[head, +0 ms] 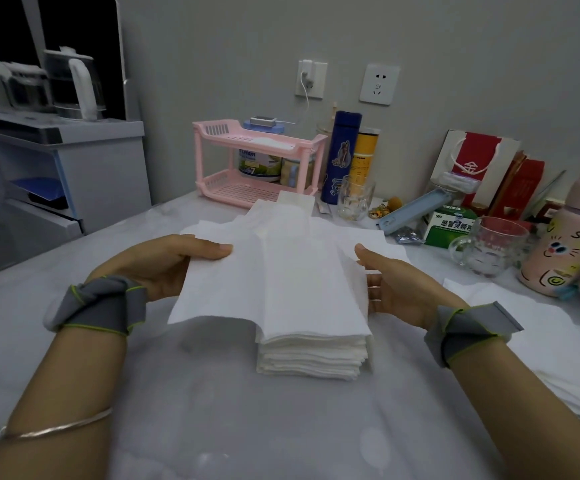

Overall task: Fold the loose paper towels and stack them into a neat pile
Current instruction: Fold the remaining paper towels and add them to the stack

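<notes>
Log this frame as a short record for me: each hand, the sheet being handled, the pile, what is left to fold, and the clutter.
left hand: pinches the left edge of a paper towel
right hand: holds the right edge, thumb on top
paper towel: lies over the stack, left part overhanging
stack: folded, middle of the table
loose towels: unfolded, at the right
clutter: pink rack, glass mug
</notes>
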Available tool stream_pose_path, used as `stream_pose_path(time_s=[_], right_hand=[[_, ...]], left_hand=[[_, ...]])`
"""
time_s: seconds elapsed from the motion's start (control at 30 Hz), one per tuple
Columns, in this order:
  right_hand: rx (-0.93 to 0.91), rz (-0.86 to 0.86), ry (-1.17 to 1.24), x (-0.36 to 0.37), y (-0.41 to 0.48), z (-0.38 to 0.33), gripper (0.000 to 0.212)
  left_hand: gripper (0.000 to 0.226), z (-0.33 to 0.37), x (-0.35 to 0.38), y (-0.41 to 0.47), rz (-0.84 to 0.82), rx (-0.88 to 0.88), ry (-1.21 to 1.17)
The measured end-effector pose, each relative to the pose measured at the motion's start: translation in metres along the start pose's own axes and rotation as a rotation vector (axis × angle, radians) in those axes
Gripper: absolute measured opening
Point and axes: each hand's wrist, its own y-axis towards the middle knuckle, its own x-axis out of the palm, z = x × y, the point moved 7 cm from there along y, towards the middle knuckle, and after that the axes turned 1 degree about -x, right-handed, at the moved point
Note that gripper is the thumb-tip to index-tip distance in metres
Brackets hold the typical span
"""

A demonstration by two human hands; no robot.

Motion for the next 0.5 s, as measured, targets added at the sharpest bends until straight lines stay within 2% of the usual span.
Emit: stream_pose_path(time_s=[0.1,0.23,0.4,0.5], right_hand=[[0.008,-0.045,0.026,-0.005,-0.001,-0.004,0.032],[0.012,-0.170,-0.043,-0.011,-0.010,-0.010,0.039],[-0.020,-0.273,-0.069,-0.022,-0.025,-0.021,0.026],[-0.055,-0.281,-0.029,-0.023,-0.035,-0.035,0.034]], left_hand=[[0.067,-0.001,-0.001,0.001,0.000,0.004,0.004],[0.068,-0.002,0.002,0.000,-0.004,0.009,0.022],[0.066,0.000,0.008,-0.001,-0.016,0.018,-0.036],[0.067,0.000,0.008,0.001,0.015,0.039,-0.054]])
